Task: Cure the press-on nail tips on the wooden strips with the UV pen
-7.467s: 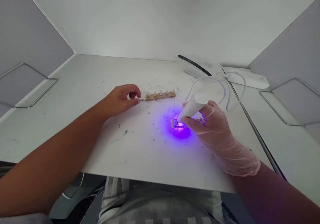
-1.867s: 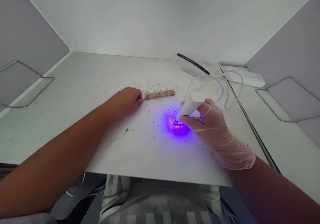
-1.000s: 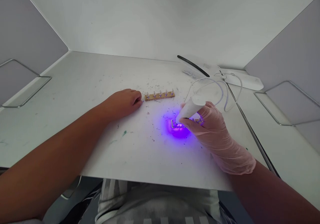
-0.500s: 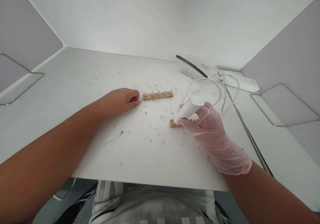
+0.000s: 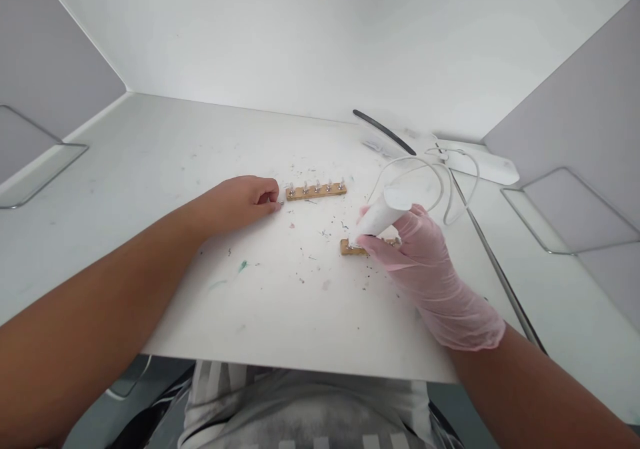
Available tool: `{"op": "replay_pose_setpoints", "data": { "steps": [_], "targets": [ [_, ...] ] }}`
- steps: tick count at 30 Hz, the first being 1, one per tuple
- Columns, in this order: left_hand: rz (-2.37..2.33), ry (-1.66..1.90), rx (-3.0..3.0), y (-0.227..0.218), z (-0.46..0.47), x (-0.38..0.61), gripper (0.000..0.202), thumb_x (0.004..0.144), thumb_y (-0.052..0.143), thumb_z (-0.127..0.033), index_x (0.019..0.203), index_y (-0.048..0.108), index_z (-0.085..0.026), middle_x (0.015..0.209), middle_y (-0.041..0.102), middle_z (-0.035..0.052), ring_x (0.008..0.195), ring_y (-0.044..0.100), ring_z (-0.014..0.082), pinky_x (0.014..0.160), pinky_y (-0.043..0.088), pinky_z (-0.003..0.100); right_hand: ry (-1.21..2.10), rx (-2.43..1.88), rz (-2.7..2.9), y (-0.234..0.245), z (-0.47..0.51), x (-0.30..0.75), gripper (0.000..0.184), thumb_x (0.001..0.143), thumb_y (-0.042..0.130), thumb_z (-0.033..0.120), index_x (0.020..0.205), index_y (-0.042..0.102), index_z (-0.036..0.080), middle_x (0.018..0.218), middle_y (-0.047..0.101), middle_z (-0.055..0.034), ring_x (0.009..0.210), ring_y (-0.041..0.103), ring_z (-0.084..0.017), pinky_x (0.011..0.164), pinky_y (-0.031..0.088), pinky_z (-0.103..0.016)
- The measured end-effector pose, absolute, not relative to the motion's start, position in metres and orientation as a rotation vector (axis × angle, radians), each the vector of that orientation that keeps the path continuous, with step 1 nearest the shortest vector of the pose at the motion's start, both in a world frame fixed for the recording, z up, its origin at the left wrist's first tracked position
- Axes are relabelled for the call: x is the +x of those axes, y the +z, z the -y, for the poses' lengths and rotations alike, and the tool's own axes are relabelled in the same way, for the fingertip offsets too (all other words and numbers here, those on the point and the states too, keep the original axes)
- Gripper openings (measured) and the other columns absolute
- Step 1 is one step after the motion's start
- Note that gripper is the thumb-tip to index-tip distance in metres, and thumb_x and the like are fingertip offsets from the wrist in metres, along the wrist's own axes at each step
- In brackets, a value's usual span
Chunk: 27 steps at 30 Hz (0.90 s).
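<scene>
My gloved right hand (image 5: 415, 249) is wrapped around a white handheld device (image 5: 385, 210) with a flat, rounded top. Its lower end sits over the left part of a small wooden strip (image 5: 351, 247) with metal pieces on it; the hand covers much of that strip. A second wooden strip (image 5: 316, 194) lies farther back, bearing a row of several clear tips on metallic bases. Just left of it, my bare left hand (image 5: 245, 199) rests on the table with fingers curled and closed. A tiny shiny bit shows by its fingertips, too small to name.
Small dark specks and a green smear (image 5: 243, 265) dot the white table (image 5: 300, 329). A white cord (image 5: 440, 189) loops behind my right hand. A black-edged clear item (image 5: 384, 132) and a long white object (image 5: 480, 162) lie at the back right. Wire racks (image 5: 570, 252) flank both sides.
Almost nothing differs. The white device and my right hand have shifted very slightly, and the left hand stays in place.
</scene>
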State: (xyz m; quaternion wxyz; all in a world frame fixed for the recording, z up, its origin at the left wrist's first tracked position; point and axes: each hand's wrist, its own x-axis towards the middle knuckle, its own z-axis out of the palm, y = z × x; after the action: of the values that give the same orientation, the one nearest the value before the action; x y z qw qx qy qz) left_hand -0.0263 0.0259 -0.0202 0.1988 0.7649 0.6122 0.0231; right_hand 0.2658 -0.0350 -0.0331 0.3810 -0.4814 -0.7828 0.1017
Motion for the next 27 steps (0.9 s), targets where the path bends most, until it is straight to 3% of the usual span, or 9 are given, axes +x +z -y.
{"op": "replay_pose_setpoints", "data": {
  "steps": [9,14,18,23,27],
  "targets": [
    [-1.699,0.286,2.02,-0.021,-0.023,-0.03,0.023,0.081,0.058,-0.045,0.077,0.051,-0.023,0.069,0.05,-0.0003,0.053,0.04,0.0113,0.047,0.034,0.027,0.313,-1.244,1.816,-0.037,0.035,0.267,0.004,0.078,0.066,0.027,0.082,0.066,0.027,0.077,0.068,0.0005,0.077,0.064,-0.022,0.083,0.049,-0.049],
    [-1.663,0.404,1.972,-0.022,-0.023,-0.03,0.025,0.084,0.058,-0.045,0.078,0.048,-0.024,0.068,0.042,-0.0026,0.055,0.037,0.0103,0.05,0.033,0.026,0.473,-1.311,1.687,-0.034,0.036,0.267,0.009,0.078,0.067,0.028,0.087,0.067,0.026,0.081,0.064,-0.0015,0.08,0.061,-0.021,0.074,0.051,-0.044],
    [-1.667,0.451,1.954,-0.021,-0.022,-0.028,0.025,0.084,0.057,-0.044,0.077,0.044,-0.023,0.069,0.042,-0.0026,0.056,0.037,0.0107,0.052,0.032,0.027,0.531,-1.356,1.532,-0.029,0.034,0.268,0.01,0.078,0.067,0.028,0.088,0.068,0.027,0.076,0.061,-0.0007,0.083,0.058,-0.021,0.073,0.05,-0.042],
    [-1.684,0.505,1.958,-0.024,-0.022,-0.027,0.023,0.083,0.054,-0.042,0.076,0.042,-0.024,0.067,0.041,-0.003,0.057,0.036,0.0118,0.053,0.033,0.027,0.534,-1.337,1.407,-0.028,0.029,0.272,0.017,0.079,0.068,0.029,0.096,0.069,0.027,0.09,0.066,-0.0022,0.084,0.058,-0.019,0.072,0.051,-0.04],
    [-1.749,0.572,2.025,-0.029,-0.023,-0.028,0.018,0.084,0.052,-0.04,0.08,0.045,-0.024,0.07,0.045,-0.0023,0.059,0.039,0.0124,0.054,0.035,0.027,0.412,-1.302,1.473,-0.035,0.027,0.277,0.018,0.083,0.065,0.03,0.101,0.067,0.028,0.088,0.06,-0.0021,0.086,0.058,-0.02,0.072,0.052,-0.04]
  ]
}}
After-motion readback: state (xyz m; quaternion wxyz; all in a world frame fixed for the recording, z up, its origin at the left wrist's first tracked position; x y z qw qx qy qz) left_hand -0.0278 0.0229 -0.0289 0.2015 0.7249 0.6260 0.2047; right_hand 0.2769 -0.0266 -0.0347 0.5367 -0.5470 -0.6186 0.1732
